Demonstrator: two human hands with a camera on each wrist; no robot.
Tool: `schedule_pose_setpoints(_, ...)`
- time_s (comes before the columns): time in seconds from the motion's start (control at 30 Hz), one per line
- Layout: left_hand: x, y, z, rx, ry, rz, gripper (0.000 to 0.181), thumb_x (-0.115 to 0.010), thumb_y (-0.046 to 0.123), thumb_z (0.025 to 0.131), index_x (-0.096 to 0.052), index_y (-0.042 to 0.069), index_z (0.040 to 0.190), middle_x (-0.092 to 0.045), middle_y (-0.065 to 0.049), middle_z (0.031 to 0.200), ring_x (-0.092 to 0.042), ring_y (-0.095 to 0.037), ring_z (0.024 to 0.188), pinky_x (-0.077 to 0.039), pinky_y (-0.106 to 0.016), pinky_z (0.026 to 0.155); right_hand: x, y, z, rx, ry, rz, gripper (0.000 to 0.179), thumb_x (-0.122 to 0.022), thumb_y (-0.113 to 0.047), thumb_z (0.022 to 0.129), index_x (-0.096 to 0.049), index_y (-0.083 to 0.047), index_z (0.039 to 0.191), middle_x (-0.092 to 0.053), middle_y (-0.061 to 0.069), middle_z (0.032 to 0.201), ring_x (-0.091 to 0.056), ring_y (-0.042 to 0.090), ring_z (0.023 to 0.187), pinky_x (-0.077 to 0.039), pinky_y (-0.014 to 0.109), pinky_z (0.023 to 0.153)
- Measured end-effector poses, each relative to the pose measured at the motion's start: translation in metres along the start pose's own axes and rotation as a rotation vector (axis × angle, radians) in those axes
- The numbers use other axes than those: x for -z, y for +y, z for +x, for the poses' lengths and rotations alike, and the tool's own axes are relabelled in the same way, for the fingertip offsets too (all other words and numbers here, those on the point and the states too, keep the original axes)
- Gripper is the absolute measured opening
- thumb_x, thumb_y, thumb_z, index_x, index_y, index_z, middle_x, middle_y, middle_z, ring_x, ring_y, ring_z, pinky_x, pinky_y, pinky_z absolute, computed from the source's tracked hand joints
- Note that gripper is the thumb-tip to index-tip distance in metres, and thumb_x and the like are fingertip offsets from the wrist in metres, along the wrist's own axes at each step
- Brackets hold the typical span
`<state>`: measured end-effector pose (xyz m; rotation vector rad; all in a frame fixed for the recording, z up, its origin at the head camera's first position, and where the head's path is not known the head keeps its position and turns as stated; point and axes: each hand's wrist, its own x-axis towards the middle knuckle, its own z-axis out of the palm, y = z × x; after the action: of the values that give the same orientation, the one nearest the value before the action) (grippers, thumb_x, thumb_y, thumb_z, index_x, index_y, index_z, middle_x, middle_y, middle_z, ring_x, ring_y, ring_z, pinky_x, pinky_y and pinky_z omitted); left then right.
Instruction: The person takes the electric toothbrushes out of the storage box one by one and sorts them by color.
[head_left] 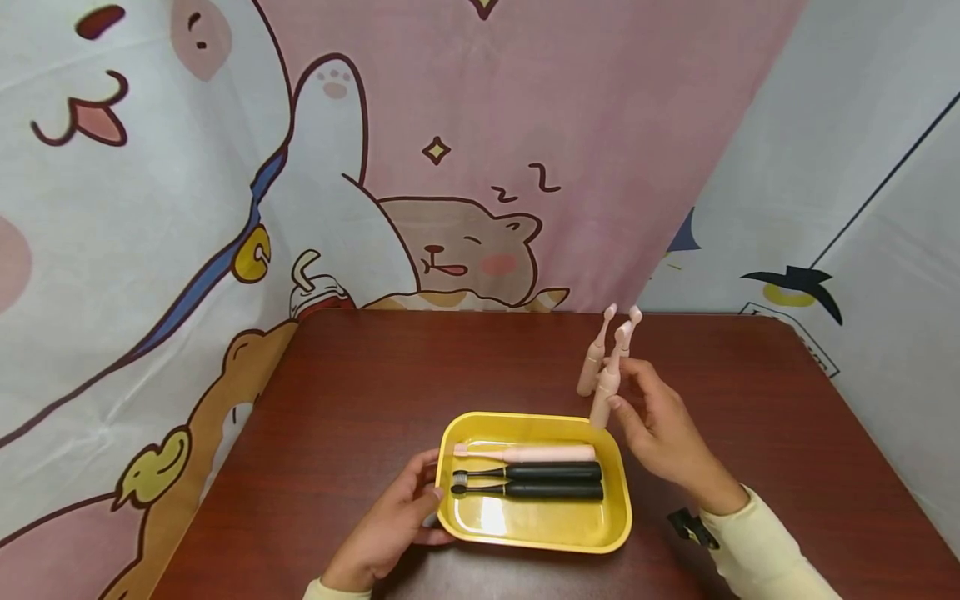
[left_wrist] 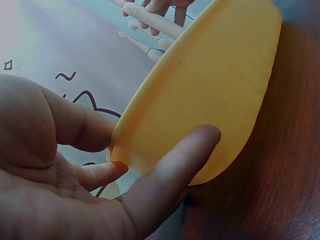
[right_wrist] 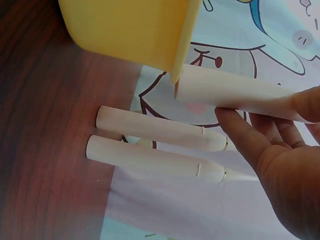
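Gripping a yellow tray by its left rim with the left hand; with the right hand, pinching a pink electric toothbrush at the tray's far right corner. Probably light, rigid, slightly slick; best held mid-handle.

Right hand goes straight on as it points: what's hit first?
Right hand would probably meet the left upright pink toothbrush first, beyond its held toothbrush; depth is unclear, so it might pass above.
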<state>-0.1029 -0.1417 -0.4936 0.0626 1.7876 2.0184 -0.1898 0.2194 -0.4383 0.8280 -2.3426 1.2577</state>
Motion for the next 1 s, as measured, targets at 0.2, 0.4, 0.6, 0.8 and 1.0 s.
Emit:
schedule_pose_setpoints(0.2, 0.0, 0.001, 0.0, 0.001, -0.004, -0.015, 0.051, -0.042, 0.008, 0.105, -0.024, 0.008, 0.153, -0.033, -0.031, 0.147, -0.059, -0.036, 0.111, -0.059, -0.055, 0.075, 0.002, 0.005, 0.0, -0.024, 0.002, -0.018, 0.056, -0.064, 0.014, 0.087, -0.047, -0.006, 0.136, -0.06, 0.007, 0.123, -0.06, 0.016, 0.108, -0.053, 0.012, 0.086)
schedule_pose_setpoints(0.4, 0.0, 0.001, 0.0, -0.001, -0.006, -0.016, 0.052, -0.042, 0.008, 0.105, -0.023, 0.008, 0.153, -0.032, -0.031, 0.148, -0.059, -0.037, 0.111, -0.059, -0.055, 0.075, 0.003, 0.011, 0.001, -0.016, 0.031, -0.023, 0.056, -0.064, 0.014, 0.086, -0.047, -0.002, 0.137, -0.061, 0.011, 0.123, -0.061, 0.018, 0.112, -0.051, 0.014, 0.093)
schedule_pose_setpoints(0.6, 0.001, 0.001, 0.0, 0.003, -0.004, -0.019, 0.052, -0.042, 0.008, 0.105, -0.023, 0.009, 0.153, -0.032, -0.03, 0.148, -0.06, -0.036, 0.111, -0.059, -0.056, 0.075, 0.004, 0.015, 0.002, 0.007, 0.085, -0.056, 0.054, -0.064, 0.018, 0.084, -0.049, 0.001, 0.133, -0.063, 0.013, 0.121, -0.059, 0.006, 0.108, -0.048, 0.008, 0.091)
schedule_pose_setpoints(0.8, 0.0, 0.001, 0.0, 0.004, -0.001, -0.021, 0.052, -0.042, 0.009, 0.105, -0.023, 0.01, 0.153, -0.032, -0.03, 0.148, -0.06, -0.036, 0.111, -0.059, -0.055, 0.076, 0.007, 0.021, 0.001, -0.045, 0.095, -0.039, 0.054, -0.063, 0.016, 0.086, -0.047, 0.001, 0.135, -0.06, 0.013, 0.12, -0.056, 0.001, 0.111, -0.045, 0.006, 0.093)
schedule_pose_setpoints(1.0, 0.0, 0.001, 0.001, 0.009, 0.001, -0.028, 0.052, -0.043, 0.01, 0.105, -0.023, 0.01, 0.153, -0.031, -0.029, 0.149, -0.06, -0.036, 0.111, -0.059, -0.055, 0.075, 0.009, 0.025, 0.001, -0.05, 0.114, -0.036, 0.052, -0.063, 0.015, 0.086, -0.047, 0.003, 0.134, -0.06, 0.01, 0.116, -0.057, 0.0, 0.106, -0.047, 0.008, 0.092)
